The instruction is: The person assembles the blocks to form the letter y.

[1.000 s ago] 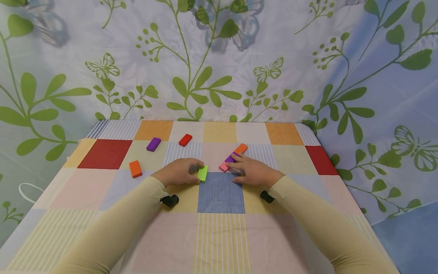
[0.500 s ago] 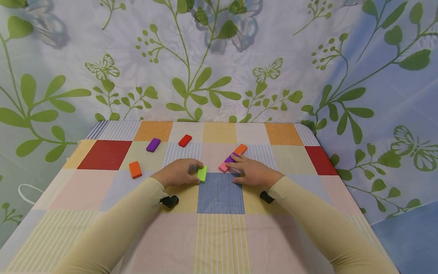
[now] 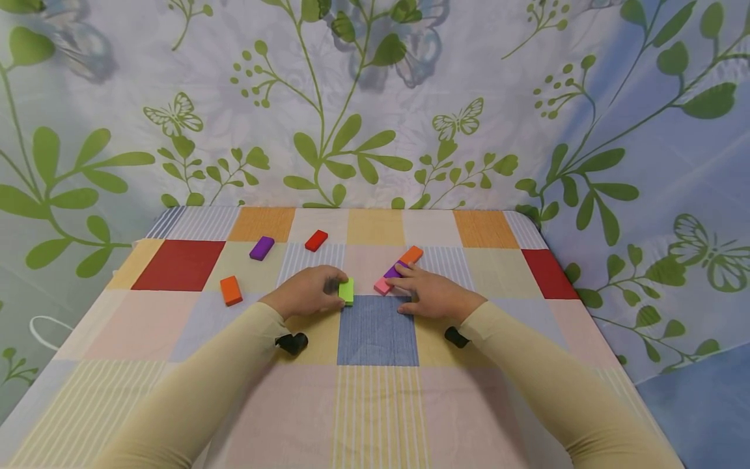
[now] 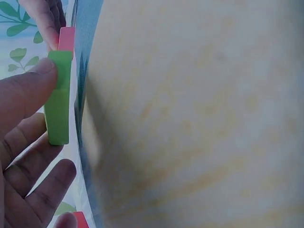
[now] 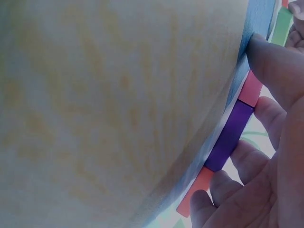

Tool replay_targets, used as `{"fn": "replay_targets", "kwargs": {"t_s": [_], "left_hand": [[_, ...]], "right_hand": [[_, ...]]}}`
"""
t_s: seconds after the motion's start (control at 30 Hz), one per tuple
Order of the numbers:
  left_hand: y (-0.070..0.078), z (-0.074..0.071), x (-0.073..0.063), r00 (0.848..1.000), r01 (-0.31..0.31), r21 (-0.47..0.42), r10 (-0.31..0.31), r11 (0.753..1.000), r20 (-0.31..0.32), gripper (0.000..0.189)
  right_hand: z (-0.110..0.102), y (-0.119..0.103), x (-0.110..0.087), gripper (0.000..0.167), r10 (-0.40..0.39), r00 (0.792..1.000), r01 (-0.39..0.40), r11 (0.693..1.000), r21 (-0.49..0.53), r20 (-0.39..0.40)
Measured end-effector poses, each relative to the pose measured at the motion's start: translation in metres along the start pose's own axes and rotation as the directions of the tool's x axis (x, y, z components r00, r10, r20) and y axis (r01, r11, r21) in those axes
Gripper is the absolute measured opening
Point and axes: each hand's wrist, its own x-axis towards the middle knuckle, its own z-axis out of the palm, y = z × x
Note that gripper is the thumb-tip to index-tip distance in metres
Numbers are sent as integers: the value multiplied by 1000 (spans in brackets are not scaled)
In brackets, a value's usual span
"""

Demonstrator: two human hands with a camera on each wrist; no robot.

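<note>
My left hand (image 3: 308,292) pinches a lime-green block (image 3: 347,292) between thumb and fingers, left of the middle of the table. In the left wrist view the green block (image 4: 59,102) is held by its long sides. To its right, pink (image 3: 382,286), purple (image 3: 396,269) and orange (image 3: 413,255) blocks lie end to end in a slanted row. My right hand (image 3: 436,293) rests against this row with spread, slightly bent fingers. The right wrist view shows fingertips along the side of the purple block (image 5: 230,137), the thumb apart near the pink end.
Loose on the patchwork tablecloth (image 3: 381,417) lie a red block (image 3: 316,240), another purple block (image 3: 262,248) and another orange block (image 3: 231,290), all left of the row. A leaf-patterned curtain (image 3: 375,104) hangs behind the table. A white cable (image 3: 43,332) shows at far left.
My left hand and the green block have shifted slightly up in the head view, and the block's angle has turned a little. The right hand and its row have stayed still.
</note>
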Motion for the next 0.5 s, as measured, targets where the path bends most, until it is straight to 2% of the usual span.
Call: {"fn": "replay_targets", "kwargs": {"t_s": [0.3,0.5], "left_hand": [[4,0,9,996,30,-41,-33,999,-77,52],[8,1,17,988,79,-77,-88,994,-127,55]], "right_hand": [[0,0,0,75,-2,1000,2,1000,8,2],[0,-1,0,76,-8,1000,8,1000,2,1]]}}
